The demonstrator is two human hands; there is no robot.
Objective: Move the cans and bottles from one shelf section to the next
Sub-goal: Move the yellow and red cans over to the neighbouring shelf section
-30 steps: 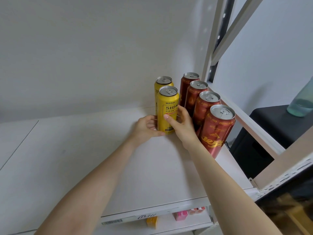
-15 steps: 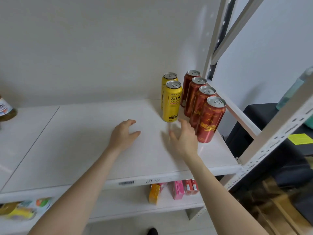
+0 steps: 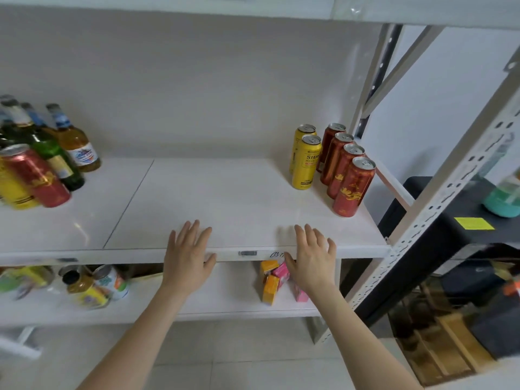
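Left grip (image 3: 187,260) and right grip (image 3: 312,260) are both apart: fingers straight and spread, palms down over the front edge of the shelf (image 3: 225,198), holding nothing. Neither touches a can or a bottle.

Step in hand, as judged: reach to the left section for the next item. Stock stands in two groups, well apart, on either side of the seam (image 3: 129,204) in the shelf board. The left group appears to be the supply. The right group, set in rows by the end frame, appears to be the destination.

Procedure:
1. Leave the bottles (image 3: 71,142) until the cans in front of them are gone. Reaching over the cans risks toppling a tall bottle.
2. Take the left red can (image 3: 36,178) first, as it stands near the shelf front.
3. Wrap the fingers round the body at mid-height and keep the can upright.
4. Set it down just beside the yellow cans (image 3: 306,164).

Appearance of stock:
- Bottles: glass, one green and one amber, with labelled necks. They are probably heavy and smooth. This corner is blurred.
- Red row (image 3: 344,170): four tall cans in line, with gold lettering and pull tabs up.
- Yellow cans: two, one behind the other, just left of the red row.
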